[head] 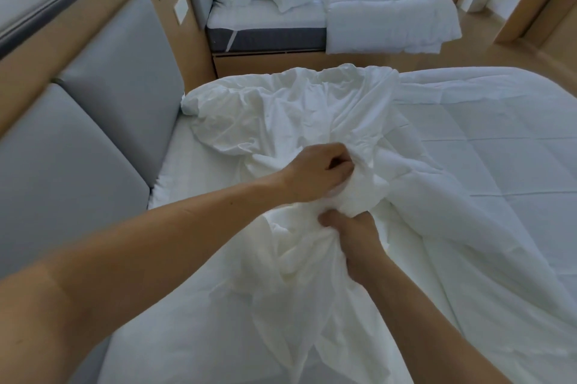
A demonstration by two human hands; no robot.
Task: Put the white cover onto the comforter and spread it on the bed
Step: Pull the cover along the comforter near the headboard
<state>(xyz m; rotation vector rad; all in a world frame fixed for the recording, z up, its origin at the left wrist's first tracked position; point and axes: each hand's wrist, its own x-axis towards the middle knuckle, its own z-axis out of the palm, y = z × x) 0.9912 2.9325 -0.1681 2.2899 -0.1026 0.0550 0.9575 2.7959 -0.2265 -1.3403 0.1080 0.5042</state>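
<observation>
Both fists are closed tight on the cover (pixel 281 108): left hand (pixel 315 174) farther, right hand (pixel 352 236) just nearer. It lies crumpled mid-bed (pixel 187 158), comforter (pixel 468 165) flat at right.

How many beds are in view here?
2. The near bed, with the white cover bunched on it, and a second bed beyond it along the same wall. Others may be out of frame.
</observation>
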